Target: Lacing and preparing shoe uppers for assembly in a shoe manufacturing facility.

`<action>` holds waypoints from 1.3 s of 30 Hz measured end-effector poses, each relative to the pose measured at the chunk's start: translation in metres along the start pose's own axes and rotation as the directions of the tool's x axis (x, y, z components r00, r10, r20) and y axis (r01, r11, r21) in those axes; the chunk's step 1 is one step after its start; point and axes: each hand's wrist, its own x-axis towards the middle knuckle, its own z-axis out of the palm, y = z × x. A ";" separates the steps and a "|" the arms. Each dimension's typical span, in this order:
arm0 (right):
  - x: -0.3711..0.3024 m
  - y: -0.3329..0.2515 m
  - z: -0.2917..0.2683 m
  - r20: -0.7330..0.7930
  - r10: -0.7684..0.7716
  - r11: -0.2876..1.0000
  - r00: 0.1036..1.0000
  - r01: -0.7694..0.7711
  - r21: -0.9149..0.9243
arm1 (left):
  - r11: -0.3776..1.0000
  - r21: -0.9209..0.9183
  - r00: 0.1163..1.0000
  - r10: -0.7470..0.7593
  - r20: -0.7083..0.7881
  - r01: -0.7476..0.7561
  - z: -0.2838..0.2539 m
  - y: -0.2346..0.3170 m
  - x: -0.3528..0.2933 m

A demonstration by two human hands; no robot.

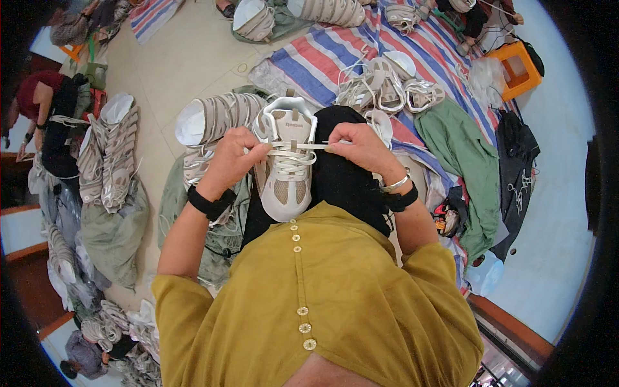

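A beige and white sneaker [285, 193] rests on my lap, its toe toward my body and its tongue away from me. White laces [290, 161] cross its front. My left hand [233, 158] pinches a lace at the shoe's left side. Out to the right, my right hand [364, 148] grips the other lace end [317, 146], which is pulled straight across the shoe. Both hands stay at the height of the tongue, and the fingertips partly hide the lace ends.
Nested rows of sneakers [229, 116] lie just left of my lap; loose sneakers [387, 84] sit ahead on a striped sheet [309, 58]. Green cloth [461, 155] and an orange stool [521, 69] are at the right. A person in dark red [42, 93] works at the left beside more shoe stacks [119, 148].
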 end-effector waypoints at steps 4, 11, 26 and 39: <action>-0.011 0.006 -0.019 0.029 0.198 0.971 0.980 -0.200 0.134 | 1.000 0.001 0.999 -0.028 -0.046 0.028 0.008 -0.007 -0.001; -0.013 0.012 -0.018 0.011 0.190 0.957 0.982 -0.187 0.220 | 0.991 -0.024 0.989 0.127 -0.069 -0.129 0.013 -0.016 0.000; -0.073 0.073 -0.071 -0.194 0.537 0.843 0.821 -0.511 0.169 | 0.939 -0.308 0.965 -0.208 -0.161 0.151 0.030 -0.020 -0.017; -0.043 -0.073 -0.027 -0.061 0.025 0.996 0.998 -0.020 0.083 | 0.989 -0.106 0.971 -0.124 -0.204 0.104 0.024 -0.006 -0.022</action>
